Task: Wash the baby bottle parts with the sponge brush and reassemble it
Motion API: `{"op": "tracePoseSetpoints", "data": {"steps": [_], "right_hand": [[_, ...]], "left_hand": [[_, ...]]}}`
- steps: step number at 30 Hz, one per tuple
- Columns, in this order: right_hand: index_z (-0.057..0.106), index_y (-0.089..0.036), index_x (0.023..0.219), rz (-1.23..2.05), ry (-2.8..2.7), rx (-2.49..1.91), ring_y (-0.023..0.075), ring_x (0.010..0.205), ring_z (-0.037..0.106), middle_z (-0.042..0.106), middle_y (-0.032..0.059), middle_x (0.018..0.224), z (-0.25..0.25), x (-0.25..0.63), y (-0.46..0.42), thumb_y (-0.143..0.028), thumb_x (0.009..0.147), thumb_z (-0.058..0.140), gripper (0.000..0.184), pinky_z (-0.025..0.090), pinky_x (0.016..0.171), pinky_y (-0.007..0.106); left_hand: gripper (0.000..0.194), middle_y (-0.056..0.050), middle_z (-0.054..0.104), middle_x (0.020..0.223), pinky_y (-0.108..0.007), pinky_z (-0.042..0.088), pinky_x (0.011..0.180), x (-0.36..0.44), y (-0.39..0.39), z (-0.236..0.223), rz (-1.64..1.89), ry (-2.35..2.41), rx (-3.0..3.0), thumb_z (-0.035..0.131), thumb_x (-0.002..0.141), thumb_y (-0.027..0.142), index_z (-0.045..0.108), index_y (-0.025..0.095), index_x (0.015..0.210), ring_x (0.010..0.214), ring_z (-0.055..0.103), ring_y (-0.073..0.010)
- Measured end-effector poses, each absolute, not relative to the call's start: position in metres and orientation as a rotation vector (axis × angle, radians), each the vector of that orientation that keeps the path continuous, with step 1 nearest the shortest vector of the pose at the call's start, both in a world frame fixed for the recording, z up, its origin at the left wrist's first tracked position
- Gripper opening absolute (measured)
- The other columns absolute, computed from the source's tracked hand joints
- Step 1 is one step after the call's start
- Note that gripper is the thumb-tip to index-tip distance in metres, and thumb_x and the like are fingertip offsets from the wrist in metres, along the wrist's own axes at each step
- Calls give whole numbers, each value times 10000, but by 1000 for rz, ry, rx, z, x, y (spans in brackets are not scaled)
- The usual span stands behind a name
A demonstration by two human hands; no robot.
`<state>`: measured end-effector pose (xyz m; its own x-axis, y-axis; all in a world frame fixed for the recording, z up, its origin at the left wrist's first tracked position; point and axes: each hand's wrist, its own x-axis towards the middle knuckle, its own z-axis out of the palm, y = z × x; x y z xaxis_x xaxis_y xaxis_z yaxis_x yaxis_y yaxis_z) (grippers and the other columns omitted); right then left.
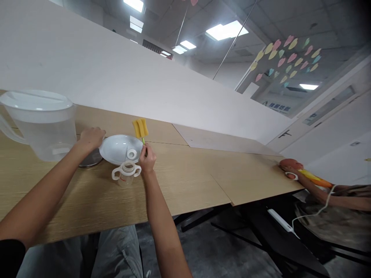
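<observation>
My right hand (147, 157) is closed round the green handle of a bottle brush (140, 128), whose yellow sponge head points up. Just left of that hand is a white bowl (113, 148) with a white ring-shaped cap (131, 154) in it. In front of the bowl stands a clear baby bottle (126, 178), upright and open-topped, with two side handles. My left hand (92, 139) is at the bowl's left side, above a round metal dish (91, 158). Its fingers curl downward, and what they hold, if anything, is hidden.
A large lidded plastic pitcher (52, 131) stands at the left of the wooden table (185, 177). A low white wall (130, 88) runs behind. At the far right, another person's arms (315, 193) rest at the table end beside a reddish-brown round object (290, 164).
</observation>
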<state>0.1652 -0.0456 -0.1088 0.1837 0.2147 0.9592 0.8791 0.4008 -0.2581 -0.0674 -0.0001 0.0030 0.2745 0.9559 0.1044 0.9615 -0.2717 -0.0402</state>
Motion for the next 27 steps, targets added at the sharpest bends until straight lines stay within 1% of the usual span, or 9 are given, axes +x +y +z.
{"op": "tracePoseSetpoints", "data": {"steps": [2, 4, 9, 12, 14, 17, 22, 24, 27], "right_hand": [[683, -107, 1057, -628, -1342, -1090, 163, 740, 746, 768, 131, 904, -108, 165, -46, -287, 1015, 396, 341, 576, 633, 218], [680, -108, 1065, -610, -1356, -1104, 162, 753, 747, 767, 131, 914, -108, 166, -46, -281, 1013, 403, 331, 577, 645, 215], [675, -109, 1076, -595, -1355, -1104, 165, 754, 746, 766, 132, 920, -109, 165, -46, -270, 1007, 413, 315, 576, 643, 221], [675, -106, 1064, -623, -1341, -1093, 164, 726, 743, 769, 127, 905, -109, 165, -46, -271, 1009, 411, 316, 571, 624, 222], [677, -108, 1060, -633, -1347, -1101, 160, 727, 743, 769, 124, 901, -109, 165, -46, -271, 1011, 406, 321, 570, 628, 220], [677, -111, 1061, -630, -1362, -1109, 159, 739, 744, 768, 121, 890, -109, 165, -45, -272, 1013, 403, 321, 568, 631, 217], [675, -116, 1073, -607, -1365, -1115, 161, 729, 739, 763, 120, 888, -110, 166, -45, -273, 1011, 410, 314, 565, 627, 223], [676, -118, 1076, -598, -1375, -1119, 160, 725, 737, 761, 121, 887, -110, 166, -45, -276, 1012, 407, 318, 564, 628, 224], [675, -120, 1085, -591, -1379, -1129, 158, 725, 734, 760, 121, 891, -110, 166, -45, -283, 1013, 401, 327, 564, 631, 222]], "left_hand": [[376, -245, 634, 1227, -507, 450, 938, -69, 4, -2, -49, -1851, -2446, 494, 866, 151, 655, 90, 1200, 1137, 592, -354], [339, -225, 663, 1199, -495, 442, 955, -71, 6, -5, -18, -1861, -2469, 536, 846, 169, 683, 102, 1144, 1124, 606, -337], [280, -205, 702, 1127, -411, 511, 827, -72, 7, -12, -2, -1915, -2516, 564, 822, 174, 713, 110, 1051, 979, 663, -300], [251, -192, 721, 1055, -381, 519, 797, -71, 8, -14, -25, -1943, -2519, 597, 799, 190, 721, 112, 1002, 933, 666, -284], [259, -192, 718, 1060, -364, 518, 793, -70, 8, -14, -37, -1964, -2505, 603, 793, 200, 714, 105, 1007, 942, 662, -282], [286, -215, 699, 1103, -364, 519, 784, -71, 7, -13, -44, -1990, -2485, 592, 803, 212, 695, 74, 1032, 983, 655, -304], [443, -251, 621, 1249, -395, 512, 834, -74, 9, -11, -92, -1991, -2416, 598, 810, 174, 615, 72, 1241, 1127, 611, -360], [472, -247, 619, 1250, -391, 502, 860, -77, 12, -12, -110, -1989, -2368, 578, 818, 142, 592, 81, 1286, 1151, 602, -360], [457, -242, 639, 1208, -395, 493, 868, -80, 16, -16, -113, -1999, -2316, 516, 838, 99, 595, 71, 1287, 1122, 617, -355]]}}
